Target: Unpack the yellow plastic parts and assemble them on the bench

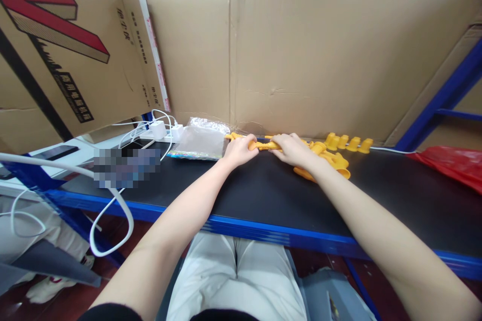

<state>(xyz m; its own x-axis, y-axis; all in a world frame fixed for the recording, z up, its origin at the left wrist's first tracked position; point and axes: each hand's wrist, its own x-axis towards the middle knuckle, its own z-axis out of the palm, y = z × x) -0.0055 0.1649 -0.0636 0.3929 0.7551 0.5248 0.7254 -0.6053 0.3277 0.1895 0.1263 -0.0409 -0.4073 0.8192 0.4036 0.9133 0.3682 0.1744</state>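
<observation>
Near the back of the tabletop (259,190), we are pinching a thin yellow piece (266,145) with our left hand (240,151) and right hand (290,148), and if we are pulling too hard, it could be slipping and bumping the loose yellow parts (339,162) near our right hand.

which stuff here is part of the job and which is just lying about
Likely part of the job:
yellow piece between the left hand and right hand
heaped yellow pieces by the right forearm
row of yellow cup-shaped pieces

Probably just lying about:
red plastic
white charger

Unclear: clear plastic bag
</observation>
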